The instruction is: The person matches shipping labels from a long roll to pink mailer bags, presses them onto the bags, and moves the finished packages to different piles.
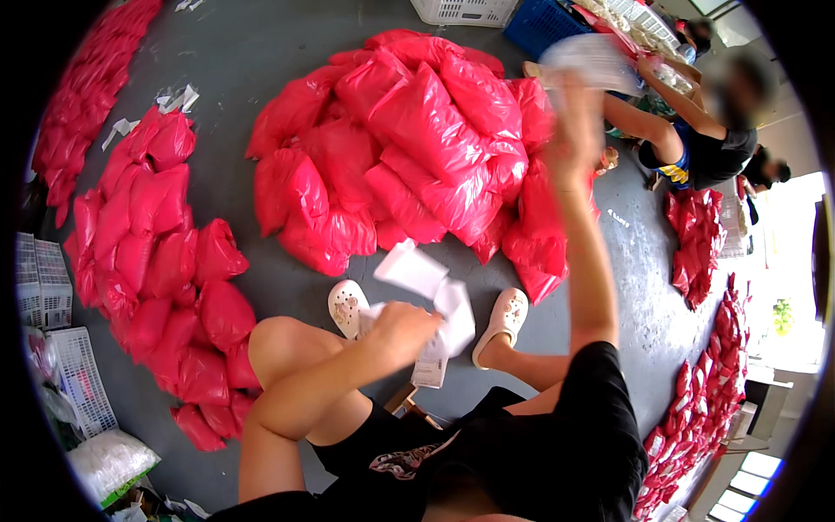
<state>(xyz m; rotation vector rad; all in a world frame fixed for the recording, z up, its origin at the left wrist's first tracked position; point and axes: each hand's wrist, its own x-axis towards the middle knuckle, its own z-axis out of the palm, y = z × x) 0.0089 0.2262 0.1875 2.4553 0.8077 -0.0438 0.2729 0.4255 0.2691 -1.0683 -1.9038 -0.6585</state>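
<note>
My left hand is closed on a folded strip of white paper labels. The strip bends around between my feet, and its lower end bears print. Raised to the upper right, my right hand is blurred by motion. A blurred white sheet-like thing shows at its fingertips; whether the fingers grip it I cannot tell. Before me on the floor lies a big heap of filled red plastic bags, some of them close by my right forearm.
More red bags lie at the left and along the right side. A person sits at the upper right near a blue crate. White plastic crates stand at the left edge. Paper scraps lie on the grey floor.
</note>
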